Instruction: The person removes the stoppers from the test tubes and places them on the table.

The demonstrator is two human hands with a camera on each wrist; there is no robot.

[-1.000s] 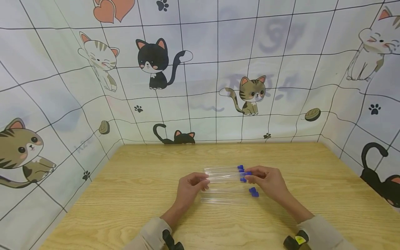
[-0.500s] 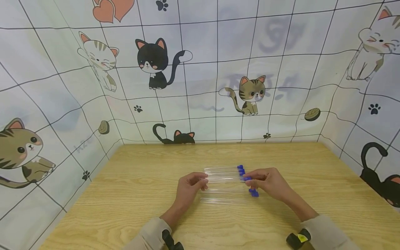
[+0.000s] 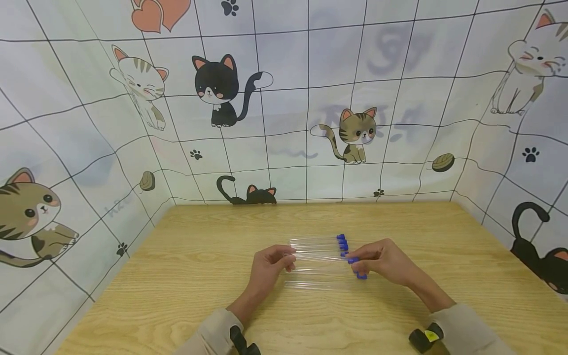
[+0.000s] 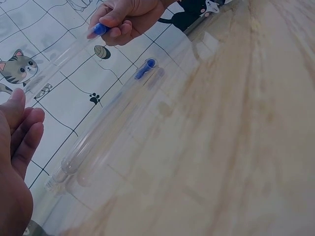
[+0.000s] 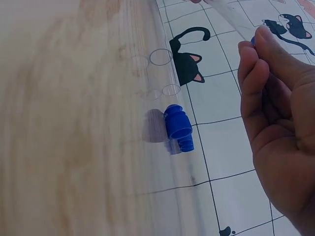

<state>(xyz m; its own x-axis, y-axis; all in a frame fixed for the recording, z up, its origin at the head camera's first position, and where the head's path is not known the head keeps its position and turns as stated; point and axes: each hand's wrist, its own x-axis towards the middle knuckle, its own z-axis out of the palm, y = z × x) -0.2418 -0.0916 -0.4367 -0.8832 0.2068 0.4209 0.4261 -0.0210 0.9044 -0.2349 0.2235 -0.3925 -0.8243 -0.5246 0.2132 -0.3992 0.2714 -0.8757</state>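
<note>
A cat-print cloth [image 3: 284, 123] rises behind the wooden table [image 3: 177, 276]. My left hand [image 3: 268, 266] pinches one end of a clear tube [image 4: 64, 58], raised just above the table, and my right hand [image 3: 383, 261] pinches the blue cap [image 4: 101, 29] at its other end. Uncapped tubes [image 3: 308, 285] lie nearer me, capped tubes [image 3: 312, 241] farther off. Two loose caps [image 5: 177, 121] rest touching, near my right hand.

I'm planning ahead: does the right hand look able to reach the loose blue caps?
Likely yes, once freed: the loose blue caps lie close by, unblocked, but the right hand pinches another cap.
</note>
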